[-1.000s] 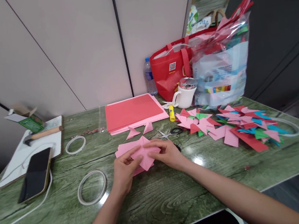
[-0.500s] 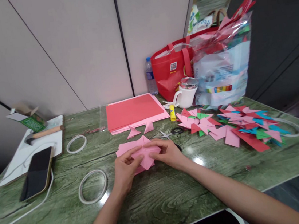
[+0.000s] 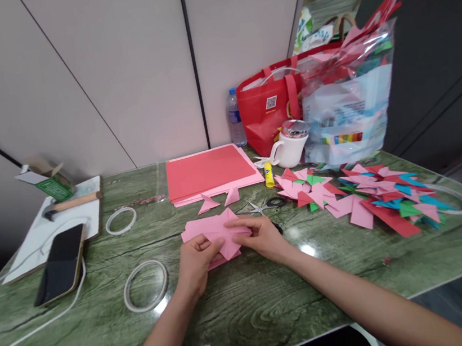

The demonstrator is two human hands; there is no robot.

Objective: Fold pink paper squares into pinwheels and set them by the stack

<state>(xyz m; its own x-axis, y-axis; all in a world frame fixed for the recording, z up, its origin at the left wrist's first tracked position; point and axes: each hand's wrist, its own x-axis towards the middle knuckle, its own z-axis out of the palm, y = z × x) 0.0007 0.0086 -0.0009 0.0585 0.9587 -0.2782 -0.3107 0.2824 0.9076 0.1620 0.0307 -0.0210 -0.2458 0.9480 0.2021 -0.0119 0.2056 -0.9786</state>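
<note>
Left hand (image 3: 195, 264) has curled back its index finger since the earlier frame; with the right hand (image 3: 262, 238) it pinches the creased pink paper (image 3: 229, 249), held over pink sheets (image 3: 192, 229) on the worktop (image 3: 248, 301). For clean folds (this is my judgement), match the corners before pressing each crease.

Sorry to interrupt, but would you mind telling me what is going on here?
A person's left hand and right hand hold a folded pink paper over some pink sheets. Scissors lie just beyond the right hand. Two small pink pieces lie farther back, and colourful folded pieces are heaped to the right.
</note>
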